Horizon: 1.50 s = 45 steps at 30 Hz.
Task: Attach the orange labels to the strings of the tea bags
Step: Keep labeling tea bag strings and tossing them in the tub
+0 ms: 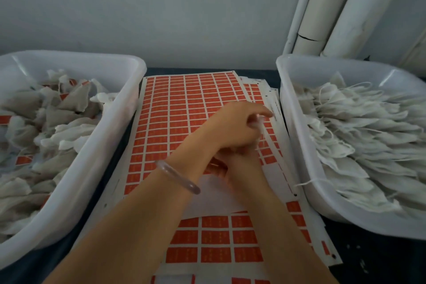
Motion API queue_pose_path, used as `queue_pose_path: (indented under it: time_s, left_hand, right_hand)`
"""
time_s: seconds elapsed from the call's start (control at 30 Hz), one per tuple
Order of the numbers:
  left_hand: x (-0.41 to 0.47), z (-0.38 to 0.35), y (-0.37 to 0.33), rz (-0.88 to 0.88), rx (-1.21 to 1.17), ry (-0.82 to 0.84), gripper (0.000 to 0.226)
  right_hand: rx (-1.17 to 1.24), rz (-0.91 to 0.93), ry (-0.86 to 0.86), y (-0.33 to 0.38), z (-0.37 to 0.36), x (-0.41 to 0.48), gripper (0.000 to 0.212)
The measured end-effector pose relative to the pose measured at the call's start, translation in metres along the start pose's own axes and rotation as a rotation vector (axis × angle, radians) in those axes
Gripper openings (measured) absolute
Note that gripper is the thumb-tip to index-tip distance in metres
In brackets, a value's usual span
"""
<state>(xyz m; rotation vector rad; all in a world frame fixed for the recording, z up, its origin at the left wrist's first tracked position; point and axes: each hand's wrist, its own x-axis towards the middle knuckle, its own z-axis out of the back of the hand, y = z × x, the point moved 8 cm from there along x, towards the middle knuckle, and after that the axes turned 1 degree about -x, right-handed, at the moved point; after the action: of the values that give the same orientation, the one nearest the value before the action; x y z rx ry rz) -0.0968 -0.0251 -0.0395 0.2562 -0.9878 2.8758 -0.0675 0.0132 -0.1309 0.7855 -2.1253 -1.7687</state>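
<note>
One right hand [232, 169] (blurred) under left hand [235, 127]

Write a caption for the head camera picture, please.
Left hand crossed over right hand above label sheets, between left tub of labelled tea bags and right tub of plain tea bags.

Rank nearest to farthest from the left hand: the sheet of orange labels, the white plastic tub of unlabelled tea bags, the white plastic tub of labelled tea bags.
1. Sheet of orange labels, under the left hand.
2. White plastic tub of unlabelled tea bags, close on the right.
3. White plastic tub of labelled tea bags, far left.
</note>
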Motion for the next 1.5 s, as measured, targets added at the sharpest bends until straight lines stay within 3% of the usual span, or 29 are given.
queue_pose_path:
  time_s: [0.2, 0.33, 0.47, 0.57, 0.73, 1.03, 1.2, 1.5]
  left_hand:
    - [-0.068, 0.069, 0.057, 0.295, -0.359, -0.498, 0.018]
    - [-0.104, 0.062, 0.082, 0.459, -0.673, -0.579, 0.017]
    - [-0.114, 0.05, 0.082, 0.42, -0.936, -0.558, 0.021]
    - [-0.118, 0.05, 0.08, 0.37, -0.807, -0.542, 0.007]
    - [-0.119, 0.055, 0.073, 0.294, -0.782, -0.592, 0.01]
    - [-0.117, 0.056, 0.063, 0.2, -0.708, -0.546, 0.015]
    - [-0.119, 0.054, 0.068, 0.231, -0.672, -0.526, 0.038]
    - [-0.119, 0.053, 0.064, 0.209, -0.691, -0.484, 0.035]
  right_hand:
    - [0.015, -0.009, 0.171, 0.011, -0.017, -0.01, 0.026]
    - [0.102, -0.033, 0.248, 0.018, -0.025, -0.016, 0.01]
    - [0.107, -0.082, 0.255, 0.02, -0.023, -0.02, 0.011]
    - [0.184, -0.079, 0.282, 0.029, -0.021, -0.024, 0.013]
    - [0.357, -0.047, 0.217, 0.036, -0.018, -0.024, 0.013]
    - [0.278, -0.052, 0.185, 0.033, -0.021, -0.024, 0.012]
    - [0.281, -0.036, 0.168, 0.036, -0.019, -0.024, 0.014]
    - [0.226, -0.01, 0.132, 0.038, -0.016, -0.024, 0.014]
